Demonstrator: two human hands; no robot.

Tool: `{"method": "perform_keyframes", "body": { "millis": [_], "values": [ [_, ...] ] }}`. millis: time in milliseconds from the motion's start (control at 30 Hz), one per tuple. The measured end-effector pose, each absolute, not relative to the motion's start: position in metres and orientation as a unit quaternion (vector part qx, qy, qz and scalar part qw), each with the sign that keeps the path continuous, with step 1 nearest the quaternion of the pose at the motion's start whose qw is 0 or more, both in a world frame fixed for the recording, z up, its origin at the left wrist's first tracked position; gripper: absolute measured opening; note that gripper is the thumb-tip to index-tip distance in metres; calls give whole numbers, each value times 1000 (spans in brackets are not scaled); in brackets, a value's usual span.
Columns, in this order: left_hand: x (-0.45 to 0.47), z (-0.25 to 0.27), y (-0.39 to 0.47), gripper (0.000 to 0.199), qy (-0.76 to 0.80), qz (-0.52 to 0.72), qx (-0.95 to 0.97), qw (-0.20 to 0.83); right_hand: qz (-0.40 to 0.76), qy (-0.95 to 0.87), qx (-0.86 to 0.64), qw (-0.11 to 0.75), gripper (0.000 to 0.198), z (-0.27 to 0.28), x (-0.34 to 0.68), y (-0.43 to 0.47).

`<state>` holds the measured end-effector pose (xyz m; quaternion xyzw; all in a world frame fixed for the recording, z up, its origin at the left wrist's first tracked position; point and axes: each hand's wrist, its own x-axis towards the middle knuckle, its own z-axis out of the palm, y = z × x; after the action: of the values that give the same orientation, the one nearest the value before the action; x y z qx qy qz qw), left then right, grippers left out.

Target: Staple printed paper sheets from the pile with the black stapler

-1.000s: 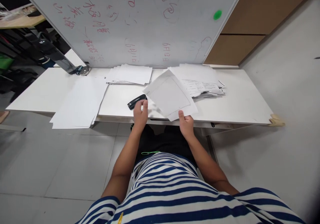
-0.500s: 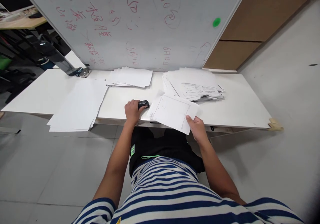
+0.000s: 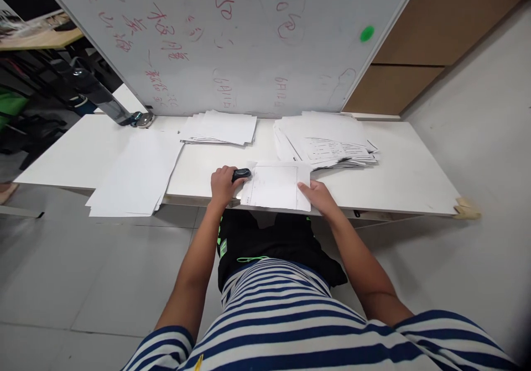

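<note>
My left hand is closed around a small black stapler near the front edge of the white table. Between thumb and fingers, my right hand pinches the right edge of a sheet of paper printed with thin lines. The paper's left edge meets the front of the stapler; whether it lies inside the jaws I cannot tell. Behind the paper lies a spread pile of printed papers. A neater stack of white paper rests behind the stapler.
Large white sheets overhang the table's front edge at left. A dark transparent bottle and a watch-like object are at the back left. A whiteboard with red writing stands behind, beside brown boxes.
My right hand has moved left and slightly up, bringing the paper level and against the stapler. My left hand keeps its hold on the stapler. The view has shifted slightly.
</note>
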<state>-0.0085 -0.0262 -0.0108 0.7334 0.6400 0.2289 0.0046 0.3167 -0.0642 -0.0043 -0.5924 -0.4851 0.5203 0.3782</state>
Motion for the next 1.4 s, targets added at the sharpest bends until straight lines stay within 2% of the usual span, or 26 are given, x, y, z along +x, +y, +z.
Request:
{"method": "perform_keyframes", "body": {
  "millis": [167,333,433,500,567,700,800,967,1400],
  "values": [
    [-7,-9,-31,37,632,269,726,25,527,-517,-577,348,43,-5,307,-42],
    [-4,-2,-36,35,620,278,732,49,539,-511,-551,380,43,-13,300,-33],
    [-5,6,-39,41,611,275,737,89,540,-506,-539,401,46,-18,300,-33],
    [-6,13,-39,44,603,316,719,138,536,-509,-520,426,47,-20,300,-34],
    [-5,20,-36,38,613,393,665,167,539,-510,-495,452,49,-19,299,-34],
    [4,37,-20,33,641,486,573,155,556,-506,-470,462,55,-17,298,-35],
    [14,46,-2,32,635,443,615,151,562,-500,-467,465,58,-17,298,-34],
    [28,44,25,27,602,374,701,80,561,-496,-472,465,57,-21,298,-33],
    [35,21,40,25,659,263,702,58,560,-491,-486,457,53,-12,299,-38]
  ]
}}
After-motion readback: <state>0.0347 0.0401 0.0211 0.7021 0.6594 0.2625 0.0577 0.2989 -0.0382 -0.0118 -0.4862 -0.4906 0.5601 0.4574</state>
